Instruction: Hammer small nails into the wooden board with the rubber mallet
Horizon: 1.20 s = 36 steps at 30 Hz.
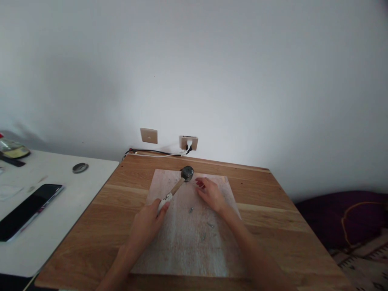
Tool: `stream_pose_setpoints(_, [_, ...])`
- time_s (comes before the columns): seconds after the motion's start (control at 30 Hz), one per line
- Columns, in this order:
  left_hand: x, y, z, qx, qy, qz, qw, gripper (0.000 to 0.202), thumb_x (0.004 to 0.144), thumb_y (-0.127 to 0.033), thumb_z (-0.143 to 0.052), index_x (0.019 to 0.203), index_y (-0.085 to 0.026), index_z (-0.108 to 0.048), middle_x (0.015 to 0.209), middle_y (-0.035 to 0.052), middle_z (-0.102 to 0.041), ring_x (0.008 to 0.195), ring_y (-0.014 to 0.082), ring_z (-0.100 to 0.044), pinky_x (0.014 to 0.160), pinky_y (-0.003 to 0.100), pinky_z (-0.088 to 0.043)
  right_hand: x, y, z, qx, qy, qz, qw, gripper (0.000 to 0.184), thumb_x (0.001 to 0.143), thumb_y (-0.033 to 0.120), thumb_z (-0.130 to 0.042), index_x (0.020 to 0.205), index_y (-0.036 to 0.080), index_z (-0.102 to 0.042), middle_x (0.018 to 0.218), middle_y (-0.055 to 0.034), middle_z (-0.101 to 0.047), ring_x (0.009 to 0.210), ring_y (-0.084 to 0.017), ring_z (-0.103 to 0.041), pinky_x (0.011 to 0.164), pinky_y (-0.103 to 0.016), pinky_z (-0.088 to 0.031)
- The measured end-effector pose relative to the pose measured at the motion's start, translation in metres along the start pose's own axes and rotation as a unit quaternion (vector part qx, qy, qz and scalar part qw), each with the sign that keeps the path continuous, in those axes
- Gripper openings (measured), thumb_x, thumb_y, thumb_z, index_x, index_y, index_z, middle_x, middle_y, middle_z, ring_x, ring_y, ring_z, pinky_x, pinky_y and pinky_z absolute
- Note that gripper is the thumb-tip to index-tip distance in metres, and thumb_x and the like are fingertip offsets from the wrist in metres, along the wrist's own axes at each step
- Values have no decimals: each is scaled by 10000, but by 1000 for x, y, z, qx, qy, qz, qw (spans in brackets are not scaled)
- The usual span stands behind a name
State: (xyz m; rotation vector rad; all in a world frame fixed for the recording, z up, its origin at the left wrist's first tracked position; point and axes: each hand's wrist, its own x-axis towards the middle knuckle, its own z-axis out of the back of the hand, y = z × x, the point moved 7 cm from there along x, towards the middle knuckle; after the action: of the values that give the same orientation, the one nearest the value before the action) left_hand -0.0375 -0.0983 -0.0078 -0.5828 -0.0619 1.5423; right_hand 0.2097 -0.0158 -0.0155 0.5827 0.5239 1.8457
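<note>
So a hammer (176, 187) is being gripped by the left hand (147, 221). The fingers are being clamped tight round the lower end of its pale handle, and the dark head is being held over the far edge of a whitish board (188, 246). The board is being carried flat by the wooden table (273, 226). The right hand (211, 195) is being rested on the board just beside the hammer head, with fingers bunched together and curled down. Whether anything tiny is being pinched there can't be told tbh. A small nail (191, 209) is being left lying on the board between both hands. A phone (28, 210) is being kept on the white table (75, 190) to the left.
</note>
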Motion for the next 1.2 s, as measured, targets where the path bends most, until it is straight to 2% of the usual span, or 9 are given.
stream_pose_setpoints(0.1, [1, 1, 0, 5, 4, 3, 1000, 441, 1150, -462, -315, 1189, -193, -663, 1062, 177, -828, 1087, 386, -794, 789, 376, -489, -18, 20, -2, -11, 66, 46, 997, 322, 947, 18, -614, 1193, 172, -754, 1139, -125, -765, 970, -238, -751, 911, -363, -599])
stream_pose_setpoints(0.27, [2, 4, -2, -13, 3, 12, 1000, 402, 1148, -441, -338, 1162, -198, -658, 1077, 159, -829, 1082, 350, -794, 780, 346, -478, -41, 55, -20, -48, 179, 109, 977, 302, 884, 2, -656, 1069, 196, -796, 1143, -106, -759, 1068, -266, -717, 951, -347, -550])
stream_pose_setpoints(0.47, [3, 11, -10, -23, -7, 9, 1000, 405, 1144, -452, -336, 1128, -212, -662, 1048, 146, -823, 1073, 364, -786, 780, 354, -466, -36, 56, -23, -84, 227, 79, 967, 229, 842, 0, -660, 989, 139, -769, 1057, -126, -765, 911, -245, -706, 810, -308, -506])
stream_pose_setpoints(0.63, [2, 12, -9, -70, -29, 13, 997, 392, 1138, -440, -343, 1112, -211, -660, 1045, 148, -826, 1089, 351, -779, 809, 343, -475, -34, 54, -17, -83, 235, 64, 966, 228, 807, 13, -672, 974, 155, -735, 999, -103, -757, 832, -226, -663, 713, -284, -435])
stream_pose_setpoints(0.77, [1, 14, -4, -104, -38, 23, 994, 375, 1132, -421, -352, 1154, -204, -656, 1055, 153, -823, 1074, 339, -784, 823, 337, -481, -35, 51, -15, -53, 224, 70, 971, 221, 792, 2, -655, 918, 175, -711, 958, -73, -739, 794, -206, -640, 685, -275, -415])
stream_pose_setpoints(0.9, [3, 17, -5, -114, -46, 18, 992, 360, 1121, -423, -366, 1099, -214, -658, 1062, 149, -822, 1098, 347, -778, 833, 337, -482, -26, 37, -8, 7, 192, 70, 979, 238, 762, -12, -676, 878, 193, -707, 866, -14, -739, 748, -175, -658, 685, -245, -472])
stream_pose_setpoints(1.07, [5, 16, -13, -131, -41, -7, 990, 376, 1110, -435, -348, 1038, -211, -642, 996, 155, -818, 1040, 351, -783, 815, 352, -472, 7, 5, 11, 47, 50, 19, 997, 208, 892, 64, -602, 1021, 186, -710, 931, -50, -780, 816, -200, -716, 780, -296, -552])
stream_pose_setpoints(1.2, [6, 16, -19, -128, -34, -12, 991, 403, 1102, -469, -334, 1053, -214, -642, 978, 154, -816, 1019, 359, -781, 801, 367, -468, 25, -10, 7, 47, -21, -5, 999, 213, 881, 55, -588, 962, 205, -717, 920, -55, -793, 832, -219, -733, 812, -329, -566])
